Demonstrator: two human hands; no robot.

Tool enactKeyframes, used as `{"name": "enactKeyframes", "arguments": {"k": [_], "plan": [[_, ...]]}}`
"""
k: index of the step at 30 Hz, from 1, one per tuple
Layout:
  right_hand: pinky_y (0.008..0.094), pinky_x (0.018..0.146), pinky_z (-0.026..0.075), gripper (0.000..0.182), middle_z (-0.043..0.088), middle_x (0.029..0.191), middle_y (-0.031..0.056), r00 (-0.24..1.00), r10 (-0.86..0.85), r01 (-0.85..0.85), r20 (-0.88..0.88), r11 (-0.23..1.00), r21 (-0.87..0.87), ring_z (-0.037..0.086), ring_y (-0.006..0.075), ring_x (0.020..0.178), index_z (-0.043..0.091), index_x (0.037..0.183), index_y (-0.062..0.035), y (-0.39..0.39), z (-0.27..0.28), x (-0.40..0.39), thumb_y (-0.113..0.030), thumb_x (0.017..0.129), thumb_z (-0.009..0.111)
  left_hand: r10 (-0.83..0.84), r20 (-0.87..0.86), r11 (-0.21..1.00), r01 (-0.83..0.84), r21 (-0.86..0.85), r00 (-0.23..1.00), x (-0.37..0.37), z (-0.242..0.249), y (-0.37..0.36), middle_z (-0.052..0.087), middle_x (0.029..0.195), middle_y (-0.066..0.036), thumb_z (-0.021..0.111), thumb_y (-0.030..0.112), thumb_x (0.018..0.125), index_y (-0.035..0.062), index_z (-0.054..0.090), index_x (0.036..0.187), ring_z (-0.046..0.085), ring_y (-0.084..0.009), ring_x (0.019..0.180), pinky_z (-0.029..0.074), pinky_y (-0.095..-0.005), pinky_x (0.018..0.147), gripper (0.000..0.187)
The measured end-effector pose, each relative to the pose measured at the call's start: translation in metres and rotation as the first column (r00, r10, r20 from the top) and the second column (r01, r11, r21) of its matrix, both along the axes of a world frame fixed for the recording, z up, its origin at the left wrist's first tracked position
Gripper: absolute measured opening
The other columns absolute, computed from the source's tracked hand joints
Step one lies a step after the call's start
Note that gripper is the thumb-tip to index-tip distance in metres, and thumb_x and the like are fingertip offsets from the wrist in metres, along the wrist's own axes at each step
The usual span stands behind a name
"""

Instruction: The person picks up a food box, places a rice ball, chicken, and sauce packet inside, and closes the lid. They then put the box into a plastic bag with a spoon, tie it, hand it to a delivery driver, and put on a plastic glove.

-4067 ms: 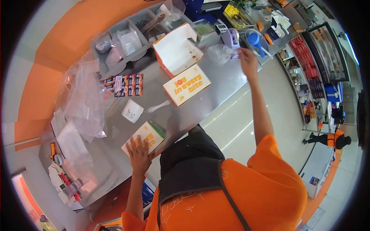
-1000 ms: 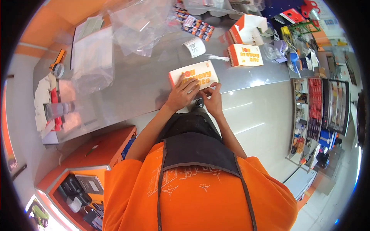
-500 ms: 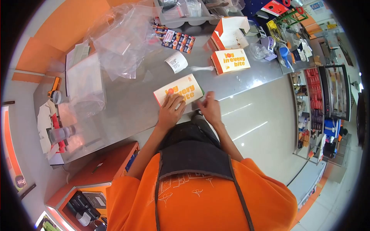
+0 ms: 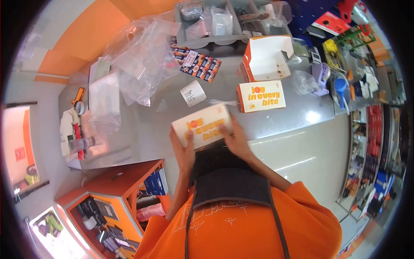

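Observation:
A white food carton [image 4: 202,122] with yellow and red lettering, its lid closed, is between my two hands at the table's front edge. My left hand [image 4: 185,151] grips its left end, thumb on the printed top. Around the right end is my right hand [image 4: 235,139], thumb also on top. The fingers under the carton are hidden. To the right lies a second closed carton [image 4: 264,96] with the same print and an orange side. Behind it an orange-edged carton [image 4: 267,60] stands open, with brown stains inside. A printed paper slip [image 4: 193,93] curls up just beyond the held carton.
Clear plastic bags [image 4: 142,64] spread over the back left of the metal table [image 4: 138,134]. A sticker sheet [image 4: 200,65] lies near a grey divided bin [image 4: 211,41]. A blue scoop [image 4: 340,88] is at the right. An orange cabinet [image 4: 108,185] stands below left.
My right hand has come from beside the carton onto its right end, and my left has shifted to the left end. The carton now looks tilted. The whole view has shifted.

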State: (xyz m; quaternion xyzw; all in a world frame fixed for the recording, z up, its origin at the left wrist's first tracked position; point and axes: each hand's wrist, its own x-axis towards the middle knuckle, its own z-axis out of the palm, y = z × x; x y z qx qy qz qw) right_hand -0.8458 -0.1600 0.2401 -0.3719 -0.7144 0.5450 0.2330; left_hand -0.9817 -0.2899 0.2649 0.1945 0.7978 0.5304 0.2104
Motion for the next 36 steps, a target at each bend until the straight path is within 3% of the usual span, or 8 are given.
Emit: {"name": "enactKeyframes", "arguments": {"k": [7, 10, 16, 19, 28, 30, 32, 36], "plan": [[0.0398, 0.089, 0.048, 0.043, 0.063, 0.112, 0.0256, 0.976, -0.194, 0.169, 0.096, 0.960, 0.221, 0.063, 0.0326, 0.104, 0.048, 0.131, 0.0078, 0.133, 0.077, 0.096, -0.019, 0.098, 0.056, -0.280, -0.057, 0.936, 0.285, 0.206, 0.958, 0.075, 0.024, 0.158, 0.046, 0.129, -0.022, 0.057, 0.022, 0.098, -0.0050, 0.037, 0.136, 0.049, -0.0317, 0.117, 0.036, -0.0403, 0.103, 0.051], [0.0366, 0.090, 0.047, 0.047, 0.061, 0.116, 0.0261, 0.870, -0.209, 0.080, 0.446, 0.954, 0.290, 0.059, 0.0288, 0.112, 0.048, 0.131, 0.0054, 0.166, 0.056, 0.115, -0.027, 0.099, 0.057, -0.280, -0.440, 0.955, 0.203, -0.215, 0.853, 0.101, -0.011, 0.193, 0.045, 0.132, -0.023, 0.056, 0.027, 0.098, -0.0070, 0.031, 0.139, 0.048, -0.0338, 0.120, 0.036, -0.0413, 0.104, 0.059], [0.0376, 0.106, 0.036, 0.066, 0.054, 0.131, 0.0158, 0.974, -0.189, 0.220, 0.128, 0.929, -0.298, 0.051, 0.0218, 0.120, 0.043, 0.141, 0.0002, 0.198, 0.034, 0.134, -0.051, 0.100, 0.044, -0.174, 0.361, 0.950, 0.059, 0.307, 0.916, 0.092, -0.031, 0.203, 0.040, 0.140, -0.025, 0.051, 0.040, 0.099, -0.0078, 0.023, 0.145, 0.041, -0.0362, 0.131, 0.033, -0.0398, 0.109, 0.072], [0.0364, 0.112, 0.028, 0.067, 0.043, 0.145, 0.0120, 0.983, -0.182, 0.145, 0.001, 0.778, -0.611, 0.039, 0.0195, 0.133, 0.035, 0.149, -0.0059, 0.199, 0.018, 0.133, -0.052, 0.101, 0.041, -0.275, 0.247, 0.958, 0.242, 0.156, 0.929, 0.089, -0.025, 0.193, 0.037, 0.147, -0.022, 0.048, 0.040, 0.101, -0.0049, 0.023, 0.149, 0.038, -0.0284, 0.136, 0.029, -0.0338, 0.112, 0.070], [0.0357, 0.110, 0.030, 0.067, 0.050, 0.139, 0.0185, 0.996, -0.017, 0.052, 0.085, 0.905, -0.423, 0.045, 0.0251, 0.127, 0.043, 0.142, 0.0024, 0.160, 0.010, 0.093, -0.051, 0.102, 0.039, -0.004, 0.442, 0.987, -0.068, 0.147, 0.897, 0.020, -0.008, 0.115, 0.045, 0.137, -0.024, 0.053, 0.038, 0.098, -0.0022, 0.039, 0.141, 0.043, -0.0353, 0.130, 0.035, -0.0387, 0.108, 0.060], [0.0355, 0.109, 0.032, 0.062, 0.050, 0.139, 0.0185, 0.993, -0.065, 0.093, 0.099, 0.945, -0.313, 0.046, 0.0250, 0.127, 0.046, 0.140, 0.0020, 0.161, 0.013, 0.099, -0.047, 0.102, 0.041, 0.037, -0.037, 0.999, -0.037, 0.007, 0.999, -0.059, -0.010, 0.092, 0.052, 0.133, -0.020, 0.053, 0.033, 0.099, -0.0034, 0.051, 0.132, 0.049, -0.0285, 0.126, 0.038, -0.0376, 0.105, 0.049], [0.0360, 0.106, 0.036, 0.051, 0.052, 0.137, 0.0173, 0.955, -0.164, 0.157, 0.249, 0.987, 0.046, 0.050, 0.0247, 0.124, 0.050, 0.136, 0.0012, 0.157, 0.042, 0.105, -0.038, 0.103, 0.046, 0.199, -0.489, 0.975, -0.223, 0.009, 0.849, -0.147, -0.028, 0.081, 0.056, 0.126, -0.021, 0.061, 0.029, 0.094, -0.0027, 0.053, 0.129, 0.047, -0.0356, 0.125, 0.039, -0.0423, 0.103, 0.048], [0.0353, 0.102, 0.041, 0.043, 0.058, 0.126, 0.0147, 0.954, -0.271, 0.240, 0.129, 0.946, 0.217, 0.055, 0.0227, 0.117, 0.052, 0.132, 0.0021, 0.116, 0.119, 0.098, -0.029, 0.103, 0.047, 0.183, -0.801, 0.907, -0.413, -0.087, 0.570, -0.280, -0.037, 0.050, 0.051, 0.130, -0.022, 0.066, 0.019, 0.086, -0.0032, 0.052, 0.127, 0.042, -0.0403, 0.126, 0.039, -0.0484, 0.100, 0.048]]}}
